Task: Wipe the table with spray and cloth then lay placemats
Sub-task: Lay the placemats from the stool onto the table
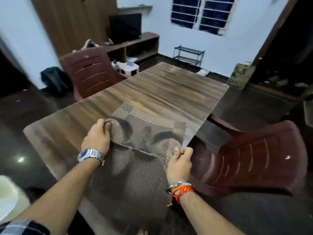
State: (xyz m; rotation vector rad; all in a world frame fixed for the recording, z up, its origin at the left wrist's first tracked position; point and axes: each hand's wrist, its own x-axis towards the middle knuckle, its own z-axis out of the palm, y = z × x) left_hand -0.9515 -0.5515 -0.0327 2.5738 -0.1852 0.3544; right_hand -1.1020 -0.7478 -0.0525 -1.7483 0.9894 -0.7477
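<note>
- Holding a woven placemat [144,133] up over the near part of the wooden table [169,85], both hands grip it at its sides.
- The left hand [97,138] is closed on the left edge of the placemat, with the edge curled over the fingers.
- The right hand [180,162] pinches the right edge between thumb and fingers.
- The placemat is brown and tan with a fine criss-cross weave, and it has darker square patches at its far corners.
- It bends and sags between the hands, so dark folds show across its middle.
- A thin seam line runs across it from one hand to the other.
- Its far end lies close to the table top, and its near part hangs down toward the person. I cannot tell if more than one mat is held.
- A silver wristwatch [89,155] sits on the left wrist.
- A silver bangle and red-orange threads [180,189] are on the right wrist.
- One dark red plastic chair [89,73] stands at the far left of the table.
- Another dark red chair [254,158] stands at the near right, just beside the table edge.
</note>
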